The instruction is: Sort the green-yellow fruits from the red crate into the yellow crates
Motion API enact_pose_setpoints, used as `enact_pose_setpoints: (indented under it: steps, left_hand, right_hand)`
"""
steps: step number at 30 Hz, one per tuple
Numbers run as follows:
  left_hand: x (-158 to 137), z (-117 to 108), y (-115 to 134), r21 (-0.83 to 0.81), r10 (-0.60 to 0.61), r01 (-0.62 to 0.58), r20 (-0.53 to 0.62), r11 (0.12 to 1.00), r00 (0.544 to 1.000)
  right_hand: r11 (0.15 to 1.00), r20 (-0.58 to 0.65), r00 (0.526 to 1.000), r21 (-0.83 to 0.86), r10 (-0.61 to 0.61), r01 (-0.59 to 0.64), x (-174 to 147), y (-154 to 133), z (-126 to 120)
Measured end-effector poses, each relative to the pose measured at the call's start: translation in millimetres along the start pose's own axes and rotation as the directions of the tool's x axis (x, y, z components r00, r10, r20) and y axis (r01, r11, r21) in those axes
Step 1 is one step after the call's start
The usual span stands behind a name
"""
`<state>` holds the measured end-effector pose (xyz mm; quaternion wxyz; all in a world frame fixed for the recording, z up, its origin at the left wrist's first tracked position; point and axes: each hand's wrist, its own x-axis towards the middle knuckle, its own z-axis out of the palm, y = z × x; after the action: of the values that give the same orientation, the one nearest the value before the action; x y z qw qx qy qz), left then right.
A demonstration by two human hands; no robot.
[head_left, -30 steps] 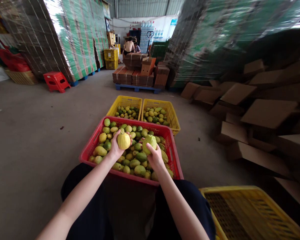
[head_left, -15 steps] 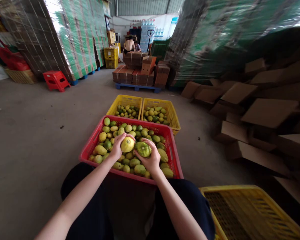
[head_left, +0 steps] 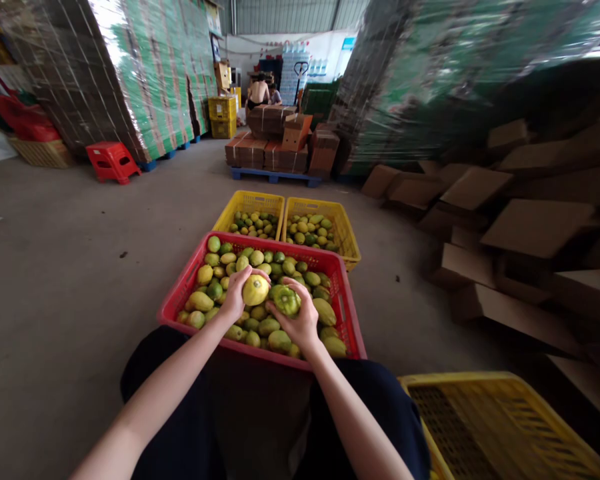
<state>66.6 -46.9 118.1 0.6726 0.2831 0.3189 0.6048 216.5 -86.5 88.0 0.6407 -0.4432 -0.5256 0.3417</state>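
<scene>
Head view: left fingers grip a yellow fruit, right fingers a green fruit; a slack hold could drop either (bruising it).

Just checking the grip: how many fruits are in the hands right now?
2: a yellow fruit in the left hand and a bumpy green fruit in the right hand, both over the red crate. Any behind the hands would be hidden.

Fruit in crate, stool left
</scene>
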Motion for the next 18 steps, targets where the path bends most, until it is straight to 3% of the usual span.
enact_pose_setpoints:
  steps: [5,8,10,12,14,18]
  left_hand:
    - [1.0,4.1,-0.7,-0.006,-0.002,0.002,0.004,1.000,1.000]
    - [3.3,7.0,-1.8,-0.149,-0.146,0.127,-0.122,0.981,0.982]
    - [5.9,7.6,-2.6,-0.271,-0.277,0.213,-0.225,0.939,0.934]
    - [8.4,8.0,-2.9,-0.339,-0.346,0.238,-0.307,0.910,0.887]
    - [9.8,8.9,-2.2,-0.345,-0.341,0.221,-0.339,0.912,0.877]
    - [8.2,9.1,0.0,-0.392,-0.408,0.287,-0.272,0.874,0.872]
  right_hand:
    - [0.999,-0.053,0.998,0.038,0.015,-0.013,-0.2,-3.7,2.1]
    - [0.992,-0.080,0.993,0.101,0.088,-0.080,1.5,-6.4,2.9]
    - [0.972,-0.094,0.979,0.165,0.183,-0.166,4.4,-5.2,2.3]
    - [0.906,-0.102,0.934,0.299,0.342,-0.299,8.9,-2.3,0.7]
    - [0.782,-0.061,0.865,0.461,0.499,-0.419,14.4,0.7,-1.5]
    - [0.573,0.053,0.750,0.610,0.659,-0.547,22.8,4.9,-3.8]
